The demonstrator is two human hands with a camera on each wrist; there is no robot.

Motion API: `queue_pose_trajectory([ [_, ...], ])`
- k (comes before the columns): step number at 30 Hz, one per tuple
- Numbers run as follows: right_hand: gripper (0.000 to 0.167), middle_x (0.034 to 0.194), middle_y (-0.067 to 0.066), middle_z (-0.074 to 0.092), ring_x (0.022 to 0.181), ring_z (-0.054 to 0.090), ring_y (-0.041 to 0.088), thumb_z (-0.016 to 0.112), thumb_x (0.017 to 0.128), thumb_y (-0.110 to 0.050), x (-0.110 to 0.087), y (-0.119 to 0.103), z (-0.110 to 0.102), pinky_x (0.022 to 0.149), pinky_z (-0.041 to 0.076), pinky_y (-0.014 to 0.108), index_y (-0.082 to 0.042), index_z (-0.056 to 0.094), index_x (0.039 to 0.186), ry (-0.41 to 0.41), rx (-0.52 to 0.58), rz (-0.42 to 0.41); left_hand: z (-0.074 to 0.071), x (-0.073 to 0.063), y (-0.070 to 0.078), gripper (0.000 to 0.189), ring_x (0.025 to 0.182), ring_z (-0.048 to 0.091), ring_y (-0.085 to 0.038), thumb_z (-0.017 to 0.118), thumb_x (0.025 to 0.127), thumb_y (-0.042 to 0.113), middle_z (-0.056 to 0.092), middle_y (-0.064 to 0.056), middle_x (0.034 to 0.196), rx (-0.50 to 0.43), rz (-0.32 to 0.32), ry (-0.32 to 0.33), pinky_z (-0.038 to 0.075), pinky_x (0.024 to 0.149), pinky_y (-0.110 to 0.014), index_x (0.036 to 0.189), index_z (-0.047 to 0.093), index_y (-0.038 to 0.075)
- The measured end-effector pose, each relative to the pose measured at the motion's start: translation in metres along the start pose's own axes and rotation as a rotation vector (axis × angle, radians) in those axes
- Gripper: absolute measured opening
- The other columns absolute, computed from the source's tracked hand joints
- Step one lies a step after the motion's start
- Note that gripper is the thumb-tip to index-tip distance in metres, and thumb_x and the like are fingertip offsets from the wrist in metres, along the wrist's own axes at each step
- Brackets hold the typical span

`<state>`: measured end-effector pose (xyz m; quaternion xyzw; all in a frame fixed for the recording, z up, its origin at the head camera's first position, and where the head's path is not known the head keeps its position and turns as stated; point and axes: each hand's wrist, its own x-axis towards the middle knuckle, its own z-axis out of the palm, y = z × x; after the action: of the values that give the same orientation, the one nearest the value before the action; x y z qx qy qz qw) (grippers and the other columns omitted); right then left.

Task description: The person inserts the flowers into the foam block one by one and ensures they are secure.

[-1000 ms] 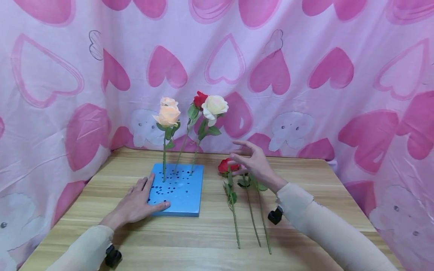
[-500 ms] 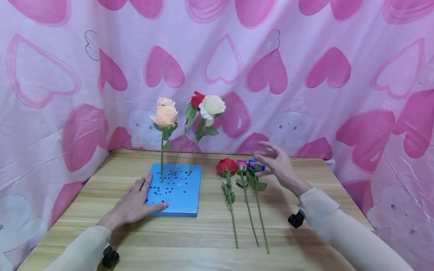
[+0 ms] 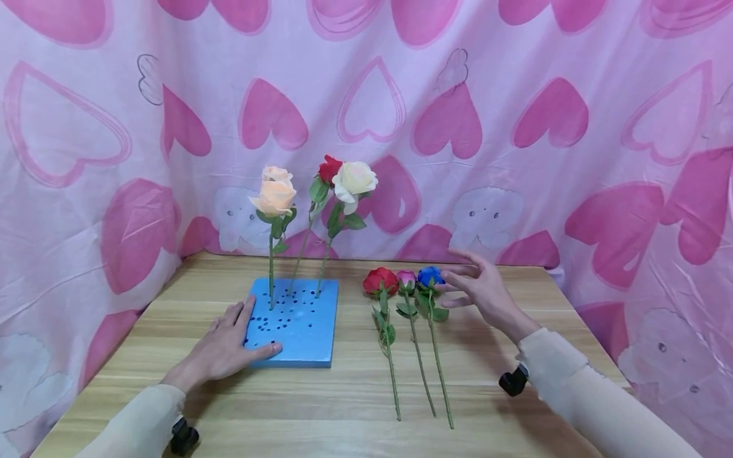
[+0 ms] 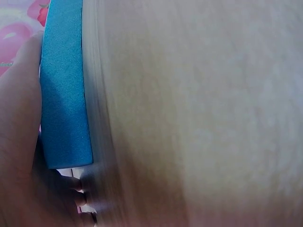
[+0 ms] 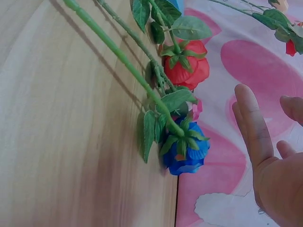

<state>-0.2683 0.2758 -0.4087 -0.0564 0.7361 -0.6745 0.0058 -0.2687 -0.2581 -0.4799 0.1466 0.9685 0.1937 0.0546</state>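
Right hand [image 3: 483, 292] shifted to blue rose [image 3: 429, 277]
Fingers extended, holding nothing (blue rose now nearest, not gripped); left hand [image 3: 220, 346], fingers outspread, rests against blue board [image 3: 312, 350].

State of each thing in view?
Board, flat on table
Front peach rose, upright in board
Rear peach rose, partly hidden
White rose, leaning in board
Planted red rose, leaning
Loose red rose, lying
Purple rose, lying
Blue rose, lying
Left grip, touching board
Right grip, holding nothing

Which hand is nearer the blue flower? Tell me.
Right. The right hand hovers just beside the blue flower; the left hand is well away to its left, resting against the blue board.
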Motion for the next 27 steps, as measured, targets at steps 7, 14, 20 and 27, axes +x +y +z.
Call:
queue_pose_trajectory([
  [7, 0.072, 0.159, 0.042, 0.050, 0.115, 0.081, 0.035, 0.071, 0.111, -0.013, -0.006, 0.003, -0.005, 0.089, 0.061, 0.070, -0.012, 0.036, 0.174, -0.001, -0.008, 0.013, -0.001, -0.001, 0.001, 0.132, 0.159, 0.021, -0.068, 0.066, 0.093, 0.084, 0.020, -0.044, 0.174, 0.002, 0.000, 0.001, 0.016, 0.126, -0.084, 0.178, 0.009, 0.001],
  [14, 0.080, 0.162, 0.036, 0.051, 0.124, 0.075, 0.046, 0.076, 0.109, -0.019, -0.010, 0.009, -0.008, 0.088, 0.065, 0.063, -0.016, 0.032, 0.176, -0.001, -0.040, 0.059, 0.000, -0.001, 0.001, 0.132, 0.160, 0.021, -0.067, 0.066, 0.093, 0.085, 0.020, -0.043, 0.175, 0.000, -0.002, 0.003, 0.016, 0.127, -0.083, 0.178, 0.009, 0.001],
  [20, 0.085, 0.162, 0.039, 0.050, 0.127, 0.072, 0.052, 0.075, 0.109, -0.013, -0.014, 0.016, -0.007, 0.088, 0.067, 0.059, -0.015, 0.025, 0.178, -0.065, -0.037, 0.129, 0.001, -0.002, -0.001, 0.132, 0.160, 0.021, -0.067, 0.065, 0.093, 0.085, 0.020, -0.043, 0.175, 0.002, -0.001, 0.008, 0.017, 0.127, -0.083, 0.178, 0.008, 0.002],
  [27, 0.087, 0.160, 0.040, 0.050, 0.127, 0.072, 0.051, 0.073, 0.108, -0.008, -0.022, 0.026, -0.006, 0.087, 0.068, 0.059, -0.012, 0.021, 0.178, -0.150, -0.051, 0.205, 0.002, 0.000, -0.001, 0.132, 0.160, 0.022, -0.067, 0.065, 0.093, 0.086, 0.020, -0.043, 0.175, -0.002, 0.002, 0.021, 0.017, 0.127, -0.083, 0.178, 0.009, 0.002],
])
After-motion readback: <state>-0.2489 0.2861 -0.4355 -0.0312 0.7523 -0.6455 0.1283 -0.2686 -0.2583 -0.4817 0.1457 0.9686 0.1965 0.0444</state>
